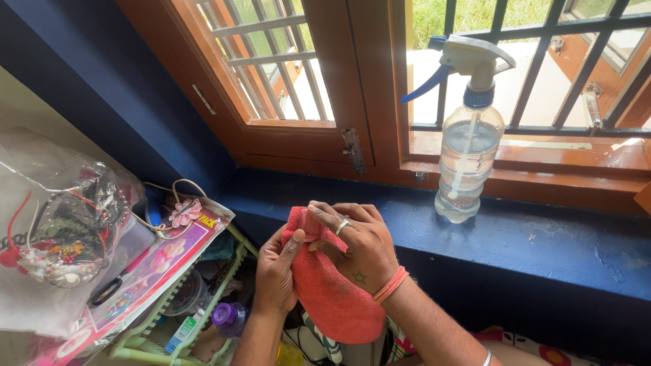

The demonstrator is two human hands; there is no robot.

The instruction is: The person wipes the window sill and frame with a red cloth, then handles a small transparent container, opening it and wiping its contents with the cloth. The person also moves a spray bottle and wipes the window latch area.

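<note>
Cloth: a coral-red cloth is held up in the air in front of the blue window sill, below its front edge, touching nothing but the hands.
Left hand: the left hand is closed on the cloth's left edge, thumb pressed on the front of the fabric, fingers hidden behind it.
Right hand: the right hand grips the top of the cloth, fingers curled over a bunched fold; it wears a silver ring and an orange wristband.
Spray bottle: a clear spray bottle with a white head and blue trigger stands upright on the sill, near its back edge, to the right of the hands and well apart from them.
Window: a wooden window frame with dark bars rises behind the sill; the left pane stands swung open.
Left side: a pale green plastic rack holds small bottles, one with a purple cap; a pink printed packet lies across its top, just beside the left hand.
Far left: a clear plastic bag of beaded trinkets rests beside the packet.
In the way: nothing stands between the hands and the sill.
</note>
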